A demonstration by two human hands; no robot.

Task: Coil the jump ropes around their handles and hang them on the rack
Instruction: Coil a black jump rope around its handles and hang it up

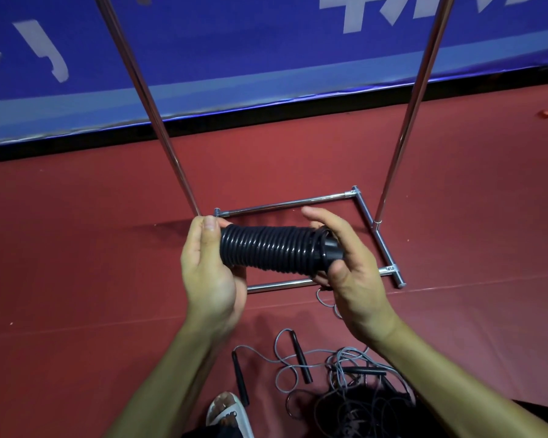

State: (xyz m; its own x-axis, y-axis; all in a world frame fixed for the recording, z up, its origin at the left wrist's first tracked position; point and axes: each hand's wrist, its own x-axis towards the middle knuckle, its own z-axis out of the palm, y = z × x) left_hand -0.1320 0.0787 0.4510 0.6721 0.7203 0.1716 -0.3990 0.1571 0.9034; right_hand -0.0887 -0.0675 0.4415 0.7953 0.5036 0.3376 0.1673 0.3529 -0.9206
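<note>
The black coiled jump rope (266,249) is held in the air between both hands, lying roughly level. Its cord is wound in tight, even turns along the handles, and a black handle end (328,248) sticks out on the right. The left hand (206,276) grips the left end, thumb laid over the top of the coil and fingers curled underneath. The right hand (350,267) cups the right end with its thumb bent against the handle cap. Its upper fingers spread loosely behind the bundle, and whether they touch it is hard to tell. Directly below and behind the hands stands the chrome rack (298,202), its rectangular base flat on the red floor (76,248) and two slanted uprights rising out of view. Nearer the person, a tangle of grey loose ropes (345,371) with black handles (301,358) lies on the floor, beside a foot in a white sandal (228,412). A blue banner (234,58) with white lettering runs along the far edge.
</note>
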